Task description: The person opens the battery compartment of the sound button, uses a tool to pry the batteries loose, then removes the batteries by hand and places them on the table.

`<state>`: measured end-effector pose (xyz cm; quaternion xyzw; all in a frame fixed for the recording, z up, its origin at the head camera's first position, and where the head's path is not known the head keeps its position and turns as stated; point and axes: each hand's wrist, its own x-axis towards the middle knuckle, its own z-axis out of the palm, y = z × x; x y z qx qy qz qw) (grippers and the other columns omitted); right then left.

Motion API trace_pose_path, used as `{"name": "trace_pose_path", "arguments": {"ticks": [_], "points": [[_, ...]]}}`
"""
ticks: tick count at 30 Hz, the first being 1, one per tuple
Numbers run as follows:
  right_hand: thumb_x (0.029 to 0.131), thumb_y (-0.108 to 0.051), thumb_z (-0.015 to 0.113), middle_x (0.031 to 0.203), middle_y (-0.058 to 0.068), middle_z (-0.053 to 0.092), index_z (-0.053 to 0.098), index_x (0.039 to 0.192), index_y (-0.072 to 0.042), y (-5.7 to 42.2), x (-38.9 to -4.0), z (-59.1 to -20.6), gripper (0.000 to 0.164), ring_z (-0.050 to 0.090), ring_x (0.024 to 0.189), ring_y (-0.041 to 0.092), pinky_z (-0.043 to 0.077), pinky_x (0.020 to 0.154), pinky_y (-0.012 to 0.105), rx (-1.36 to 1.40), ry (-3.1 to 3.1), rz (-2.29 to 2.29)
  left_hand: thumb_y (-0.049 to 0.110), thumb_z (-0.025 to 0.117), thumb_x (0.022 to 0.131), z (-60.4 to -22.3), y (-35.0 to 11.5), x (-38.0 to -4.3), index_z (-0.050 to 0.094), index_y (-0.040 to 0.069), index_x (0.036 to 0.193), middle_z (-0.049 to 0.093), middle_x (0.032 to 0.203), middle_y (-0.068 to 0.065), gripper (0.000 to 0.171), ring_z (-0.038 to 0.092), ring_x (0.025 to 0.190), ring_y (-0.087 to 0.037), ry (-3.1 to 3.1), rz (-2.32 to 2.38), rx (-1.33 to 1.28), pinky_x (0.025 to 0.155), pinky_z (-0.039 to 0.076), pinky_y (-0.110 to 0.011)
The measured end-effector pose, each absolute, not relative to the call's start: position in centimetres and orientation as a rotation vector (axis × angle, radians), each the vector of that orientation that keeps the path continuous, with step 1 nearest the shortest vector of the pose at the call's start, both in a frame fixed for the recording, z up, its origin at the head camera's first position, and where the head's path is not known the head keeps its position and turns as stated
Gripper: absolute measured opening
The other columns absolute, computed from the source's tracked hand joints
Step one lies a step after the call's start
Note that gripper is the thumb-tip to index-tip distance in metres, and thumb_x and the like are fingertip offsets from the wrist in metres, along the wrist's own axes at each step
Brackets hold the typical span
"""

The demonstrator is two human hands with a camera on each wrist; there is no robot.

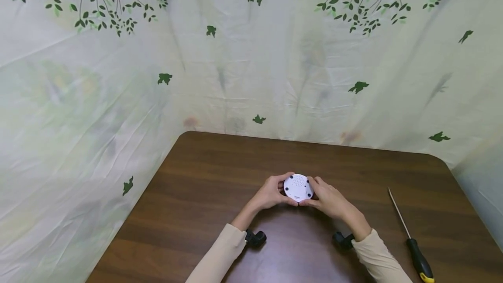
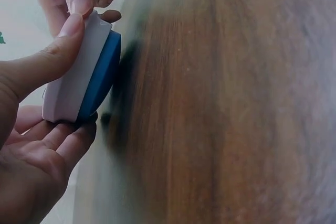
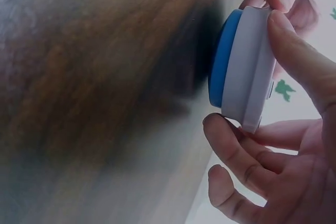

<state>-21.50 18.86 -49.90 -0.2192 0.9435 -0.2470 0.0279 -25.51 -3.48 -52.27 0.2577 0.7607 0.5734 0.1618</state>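
Observation:
Both hands hold up a round white buzzer button (image 1: 298, 188) over the middle of the table. Its flat underside, with small speaker holes and dark round feet, faces the head camera. A blue dome (image 3: 224, 59) forms the other side and faces the tabletop. My left hand (image 1: 271, 193) grips the left edge, its thumb on the near rim and fingers around the far side. The right hand (image 1: 328, 198) grips the right edge, thumb at the near rim, fingers along the side. In the left wrist view the white casing (image 2: 76, 80) stands on edge between thumb and fingers.
A screwdriver (image 1: 416, 254) with a black and yellow handle lies on the brown wooden table (image 1: 204, 165) to the right of the right arm. Black wrist cameras (image 1: 256, 238) sit under both wrists. A leaf-printed curtain (image 1: 275, 77) hangs behind the table's far edge.

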Motion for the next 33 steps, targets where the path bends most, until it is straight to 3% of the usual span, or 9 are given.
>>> {"name": "trace_pose_path", "arguments": {"ticks": [5, 8, 12, 16, 20, 25, 27, 33], "points": [[0.09, -0.044, 0.078, 0.122, 0.019, 0.06, 0.05, 0.144, 0.01, 18.9, -21.4, -49.8, 0.081, 0.062, 0.098, 0.025, 0.054, 0.084, 0.045, -0.679, 2.917, -0.734, -0.005, 0.089, 0.075, -52.6, -3.3, -25.4, 0.045, -0.01, 0.15, 0.062, 0.14, -0.027, 0.086, 0.067, 0.124, -0.033, 2.189, 1.633, 0.729, 0.094, 0.059, -0.025], [0.089, -0.042, 0.08, 0.126, 0.021, 0.061, 0.053, 0.142, 0.011, 19.0, -21.3, -49.6, 0.08, 0.064, 0.104, 0.029, 0.055, 0.089, 0.05, -0.703, 2.941, -0.711, -0.003, 0.09, 0.074, -52.8, -3.2, -25.3, 0.046, -0.011, 0.148, 0.062, 0.14, -0.028, 0.087, 0.068, 0.123, -0.032, 2.216, 1.61, 0.731, 0.093, 0.059, -0.025], [0.09, -0.034, 0.081, 0.133, 0.022, 0.063, 0.061, 0.136, 0.008, 18.7, -21.2, -49.2, 0.065, 0.066, 0.115, 0.037, 0.054, 0.095, 0.057, -0.799, 3.01, -0.717, 0.0, 0.093, 0.072, -52.7, -3.3, -25.3, 0.05, -0.009, 0.147, 0.065, 0.137, -0.025, 0.087, 0.071, 0.117, -0.026, 2.265, 1.571, 0.724, 0.089, 0.06, -0.023], [0.089, -0.028, 0.082, 0.13, 0.022, 0.069, 0.07, 0.126, 0.003, 18.2, -21.3, -48.7, 0.049, 0.068, 0.115, 0.038, 0.057, 0.093, 0.055, -0.873, 3.106, -0.62, 0.003, 0.094, 0.071, -52.2, -3.3, -25.7, 0.053, -0.006, 0.146, 0.068, 0.136, -0.021, 0.086, 0.072, 0.111, -0.021, 2.298, 1.536, 0.719, 0.085, 0.059, -0.021], [0.088, -0.027, 0.083, 0.123, 0.025, 0.073, 0.076, 0.114, 0.0, 17.7, -21.4, -48.7, 0.038, 0.072, 0.109, 0.039, 0.06, 0.086, 0.052, -0.971, 3.191, -0.512, 0.003, 0.094, 0.071, -51.9, -3.2, -25.8, 0.052, -0.008, 0.145, 0.066, 0.138, -0.023, 0.086, 0.073, 0.112, -0.024, 2.302, 1.532, 0.721, 0.087, 0.06, -0.025], [0.088, -0.025, 0.082, 0.111, 0.027, 0.074, 0.075, 0.102, -0.001, 17.3, -21.4, -49.4, 0.028, 0.074, 0.079, 0.034, 0.06, 0.063, 0.048, -1.174, 3.258, -0.451, 0.005, 0.095, 0.07, -51.8, -3.3, -25.8, 0.052, -0.01, 0.144, 0.065, 0.138, -0.025, 0.087, 0.073, 0.11, -0.023, 2.325, 1.51, 0.713, 0.087, 0.059, -0.022], [0.088, -0.024, 0.082, 0.11, 0.026, 0.073, 0.074, 0.102, -0.002, 16.9, -21.1, -49.6, 0.027, 0.072, 0.073, 0.032, 0.059, 0.059, 0.046, -1.188, 3.291, -0.395, 0.006, 0.096, 0.07, -51.8, -3.3, -25.8, 0.053, -0.01, 0.144, 0.065, 0.137, -0.025, 0.087, 0.073, 0.11, -0.022, 2.341, 1.497, 0.711, 0.086, 0.058, -0.021], [0.084, -0.02, 0.084, 0.11, 0.02, 0.073, 0.073, 0.102, 0.002, 15.8, -19.8, -50.3, 0.03, 0.073, 0.094, 0.032, 0.056, 0.058, 0.037, -1.211, 3.462, -0.108, 0.005, 0.097, 0.068, -51.6, -3.3, -25.7, 0.054, -0.008, 0.144, 0.07, 0.13, -0.023, 0.088, 0.073, 0.11, -0.023, 2.355, 1.492, 0.693, 0.084, 0.056, -0.017]]}}
